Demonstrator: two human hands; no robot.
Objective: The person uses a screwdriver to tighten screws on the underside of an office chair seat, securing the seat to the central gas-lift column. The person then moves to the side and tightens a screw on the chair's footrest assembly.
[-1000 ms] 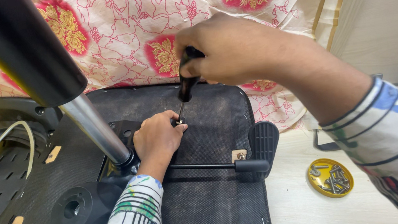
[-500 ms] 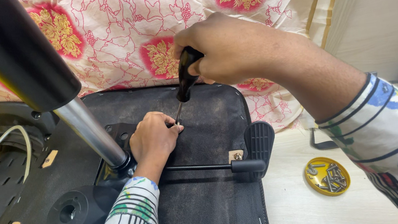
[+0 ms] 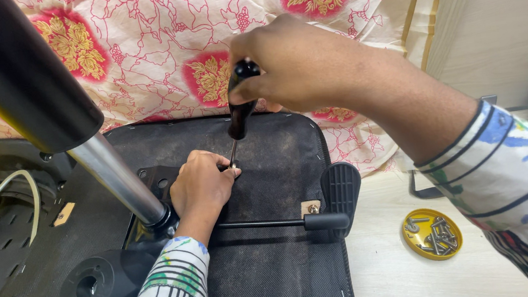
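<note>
**Both hands at one fixing point on the seat plate**

With the right hand [image 3: 300,63], grips the black handle of a screwdriver [image 3: 240,108] in a full closed fist, shaft upright and tip down. With the left hand [image 3: 200,188], rests knuckles-up on the seat [image 3: 277,147], fingers curled and pinched around the blade tip. Cannot tell whether a screw sits between those fingertips: hidden by the hand.

Places the tip just beside the right edge of the black metal plate [image 3: 153,179], at the foot of the shiny column [image 3: 117,180] rising up and to the left. Shows the seat lying underside-up on the table [image 3: 394,280], against a flowered cloth [image 3: 151,48].

Done, by the look of it: plate laid on the seat, column standing in it, lever [image 3: 266,223] reaching out from under the left wrist to its paddle near the seat's right edge.

Left, as a judgement: the point under the tip not visibly seated, and the plate's other corners hidden by the hand and column, so no count possible. Leaves a yellow dish [image 3: 432,234] on the table, well apart to the right, with several loose screws [image 3: 436,231] in it, which suggests more fixing points open.
</note>
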